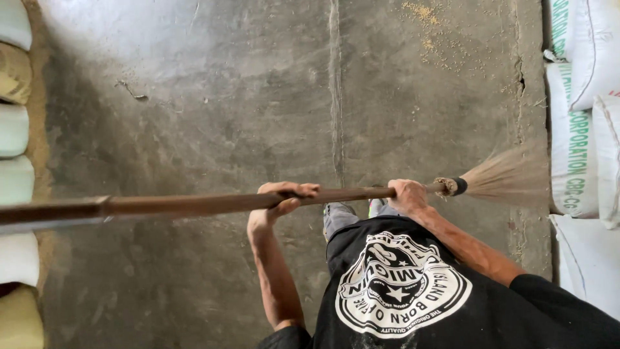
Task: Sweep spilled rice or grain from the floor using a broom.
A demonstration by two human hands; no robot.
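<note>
Two hands (284,197) grip a long brown broom (271,200).

grey concrete floor (194,97), scattered grain (429,29), stacked sacks (581,129)

I count one broom (271,201), gripped by two hands: my left hand (284,197) and my right hand (408,196). At three o'clock I count at least four white sacks (575,161). At nine o'clock I count six stacked sacks (14,129), pale and tan.

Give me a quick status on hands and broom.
Left hand and right hand both gripping broom handle. Bristles near white sacks. Concrete floor dusty.
</note>
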